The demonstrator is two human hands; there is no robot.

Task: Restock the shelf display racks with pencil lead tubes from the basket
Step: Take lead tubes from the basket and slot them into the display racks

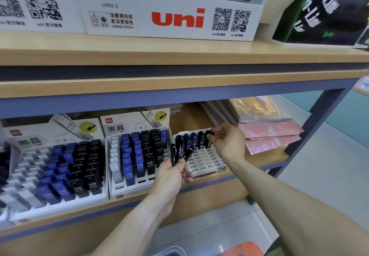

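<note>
On lower shelf, right hand [225, 142] pinches one black plastic lead tube [208, 138] at back row of white slotted rack [203, 159]; left hand [171, 173] grips approx. 3 spare black tubes [179, 154]. Push it straight down into slot, w/o tilting neighbours.

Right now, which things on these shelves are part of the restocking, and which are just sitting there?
Part of the job:
- left hand gripping spare black lead tubes
- right hand pinching a black tube
- nearly empty white rack

Just there:
- two fuller HB 0.5 racks
- uni display box
- pink packets
</note>
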